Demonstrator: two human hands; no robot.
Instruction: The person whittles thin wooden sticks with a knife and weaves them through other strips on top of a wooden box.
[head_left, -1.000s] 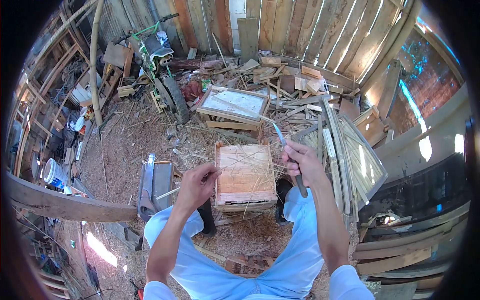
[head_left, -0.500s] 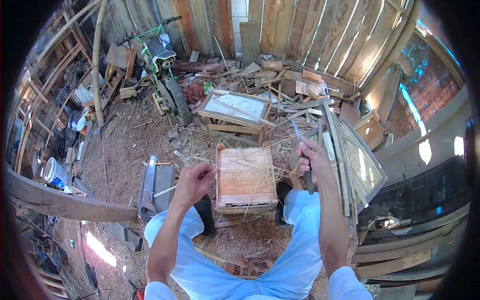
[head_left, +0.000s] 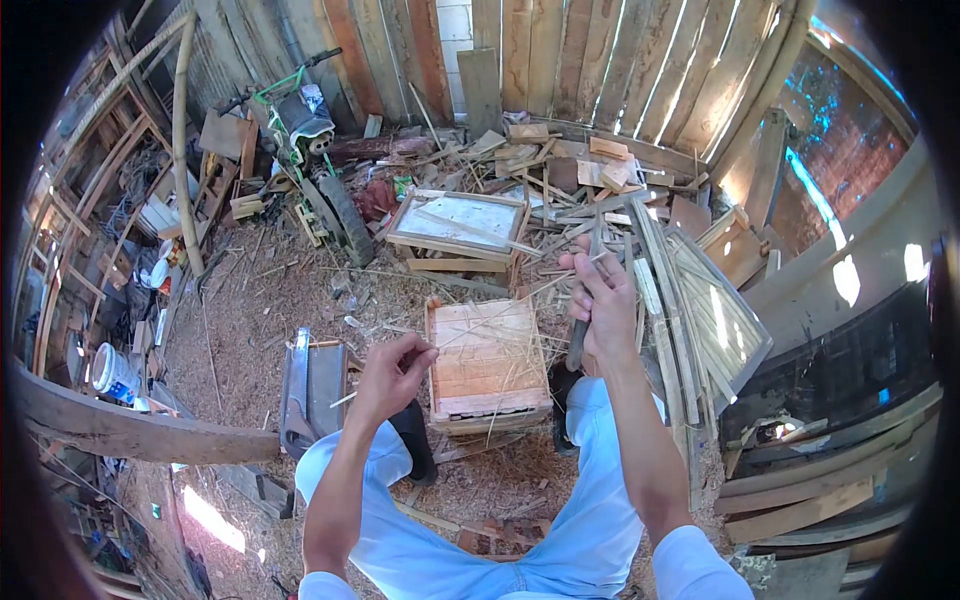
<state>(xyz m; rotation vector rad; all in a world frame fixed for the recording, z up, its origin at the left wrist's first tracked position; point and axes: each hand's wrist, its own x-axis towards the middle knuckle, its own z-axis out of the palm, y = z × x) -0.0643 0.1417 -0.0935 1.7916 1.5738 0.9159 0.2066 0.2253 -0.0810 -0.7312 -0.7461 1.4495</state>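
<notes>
My right hand (head_left: 604, 308) grips a knife (head_left: 577, 343) by its dark handle, the blade pointing up and away from me. Between the closed fingertips of my left hand (head_left: 396, 374) is a thin wooden strip (head_left: 343, 399), whose pale end sticks out to the left. Toward the right hand its course is hard to follow among other slivers. Below and between both hands, a wooden box (head_left: 480, 382) with a slatted top stands between my feet, thin shavings scattered over its right side.
A handsaw (head_left: 296, 390) lies on a grey-topped box (head_left: 327, 385) at left. Ahead are a framed panel (head_left: 458, 222), heaped wood scraps (head_left: 560, 165) and a small motorbike (head_left: 320, 170). Slatted frames (head_left: 715, 310) lean at right. A beam (head_left: 150, 425) crosses at left.
My right hand has shifted slightly left, and the knife has turned so its blade looks narrower and darker. My left hand has moved slightly right and down. The view has tilted a little.
</notes>
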